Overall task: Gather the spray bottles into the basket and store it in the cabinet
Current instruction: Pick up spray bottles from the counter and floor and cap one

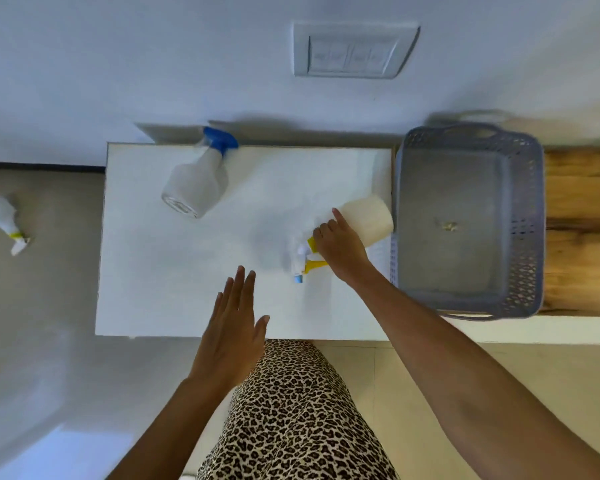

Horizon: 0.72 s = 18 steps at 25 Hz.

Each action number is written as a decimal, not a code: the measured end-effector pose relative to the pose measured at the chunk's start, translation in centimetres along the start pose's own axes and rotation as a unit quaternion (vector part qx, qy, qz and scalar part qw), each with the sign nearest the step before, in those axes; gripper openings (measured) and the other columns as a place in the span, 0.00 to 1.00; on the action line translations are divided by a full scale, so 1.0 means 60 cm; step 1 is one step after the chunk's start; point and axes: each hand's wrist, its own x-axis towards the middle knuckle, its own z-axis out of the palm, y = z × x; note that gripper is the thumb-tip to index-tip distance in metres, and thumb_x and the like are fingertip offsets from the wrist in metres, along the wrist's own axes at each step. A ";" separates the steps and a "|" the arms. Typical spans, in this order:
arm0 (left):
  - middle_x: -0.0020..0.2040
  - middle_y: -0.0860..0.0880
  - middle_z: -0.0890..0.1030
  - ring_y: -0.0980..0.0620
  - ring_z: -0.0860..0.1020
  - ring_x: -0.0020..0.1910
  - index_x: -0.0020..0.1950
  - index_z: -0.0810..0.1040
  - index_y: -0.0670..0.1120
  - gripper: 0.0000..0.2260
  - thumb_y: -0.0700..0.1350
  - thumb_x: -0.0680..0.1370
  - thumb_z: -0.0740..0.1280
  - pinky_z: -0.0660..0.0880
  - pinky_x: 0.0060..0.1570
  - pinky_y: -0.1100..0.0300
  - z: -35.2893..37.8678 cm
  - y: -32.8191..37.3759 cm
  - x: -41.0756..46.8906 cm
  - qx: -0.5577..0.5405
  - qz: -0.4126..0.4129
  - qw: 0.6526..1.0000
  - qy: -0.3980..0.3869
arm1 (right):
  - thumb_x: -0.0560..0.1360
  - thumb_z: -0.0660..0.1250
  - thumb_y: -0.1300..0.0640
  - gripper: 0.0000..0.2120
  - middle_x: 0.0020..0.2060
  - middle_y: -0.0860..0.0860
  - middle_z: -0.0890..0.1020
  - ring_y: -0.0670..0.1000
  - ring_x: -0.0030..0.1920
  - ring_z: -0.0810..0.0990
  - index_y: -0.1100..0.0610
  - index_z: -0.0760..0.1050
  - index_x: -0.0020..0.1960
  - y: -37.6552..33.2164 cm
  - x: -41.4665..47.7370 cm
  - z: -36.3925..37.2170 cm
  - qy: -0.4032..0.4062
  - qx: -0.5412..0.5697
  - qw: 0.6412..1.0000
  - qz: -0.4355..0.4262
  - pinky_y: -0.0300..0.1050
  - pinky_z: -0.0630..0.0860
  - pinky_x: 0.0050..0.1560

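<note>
**Lift the yellow-trigger bottle into the basket**

The right hand [340, 252], fingers clenched round the neck of the yellow-trigger bottle [364, 220] lying on the table [174, 271] just left of the basket [530, 237], should lift clear of the rim. Left hand [231, 336] hovers open, well left of the basket.

White table [174, 289]: centre of frame, top bare except for two bottles.
Blue-trigger spray bottle [198, 180]: lying on its side, upper left of the tabletop, nozzle toward the wall.
Yellow-trigger spray bottle [368, 220]: lying at the table's right edge, a hand on its neck.
Wooden surface [582, 202]: right of frame, adjoining the table.
Grey basket [527, 216]: on the wooden surface, just beside the table.
Floor [39, 306]: left of frame; a third spray bottle [0, 216] lies on it.
</note>
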 end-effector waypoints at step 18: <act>0.77 0.52 0.46 0.51 0.53 0.75 0.75 0.44 0.50 0.30 0.48 0.79 0.58 0.59 0.71 0.52 0.012 0.115 0.022 0.012 0.024 0.997 -0.067 | 0.67 0.74 0.61 0.18 0.50 0.59 0.84 0.56 0.51 0.82 0.62 0.77 0.56 0.084 -0.257 -0.029 0.239 0.496 0.574 0.606 0.48 0.79 0.51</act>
